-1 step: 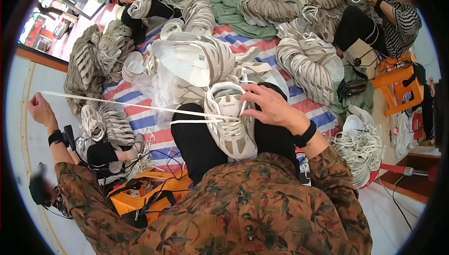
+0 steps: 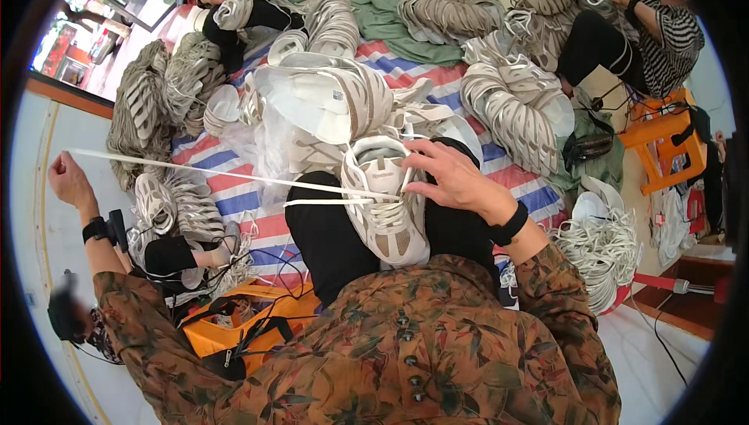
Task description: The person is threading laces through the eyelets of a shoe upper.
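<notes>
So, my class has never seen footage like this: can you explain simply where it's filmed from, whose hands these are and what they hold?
There's no robot: a person works bare-handed. A wide fisheye camera on the person's head looks down, so straight edges bend and the rim is black.

The left hand, far out to the side, holds a long, flat white shoelace stretched from a beige-and-white sneaker. The sneaker sits between knees in black trousers. The right hand touches the sneaker near its opening; how firmly it grips is unclear.

Beyond, a red, white and blue striped sheet covers part of the floor, with curved bundles of beige shoe parts on it.
</notes>
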Tool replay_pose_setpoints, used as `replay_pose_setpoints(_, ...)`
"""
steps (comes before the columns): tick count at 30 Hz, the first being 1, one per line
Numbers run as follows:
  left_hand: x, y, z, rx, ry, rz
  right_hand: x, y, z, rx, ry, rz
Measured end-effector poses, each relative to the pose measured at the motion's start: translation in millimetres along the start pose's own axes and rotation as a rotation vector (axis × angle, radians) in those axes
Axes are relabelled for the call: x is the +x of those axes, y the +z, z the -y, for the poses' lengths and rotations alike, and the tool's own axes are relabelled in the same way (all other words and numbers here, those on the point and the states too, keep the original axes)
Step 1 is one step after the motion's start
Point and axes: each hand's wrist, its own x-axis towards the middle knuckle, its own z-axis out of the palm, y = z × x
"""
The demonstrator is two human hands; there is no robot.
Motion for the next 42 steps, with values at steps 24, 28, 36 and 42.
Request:
replay_pose_setpoints(24,-411.0,-138.0,-363.6,-0.809,0.787,1.105,4.3,12.3,3.3,0.191,0.159,-0.064)
replay_pose_setpoints(28,-410.3,-141.6,-359.0,-0.867,0.898,1.031,3.3,10.3,1.6,0.135,0.134,-0.085)
replay_pose_setpoints(36,-391.6,-147.7,-314.7,-1.109,0.706,1.09,4.5,8.0,15.7,0.073,-0.065,-0.102)
replay_pose_setpoints(42,-399.4,-137.3,-322.2,-1.106,0.681,0.97,-0.9,13.2,23.4,0.027,-0.13,0.198)
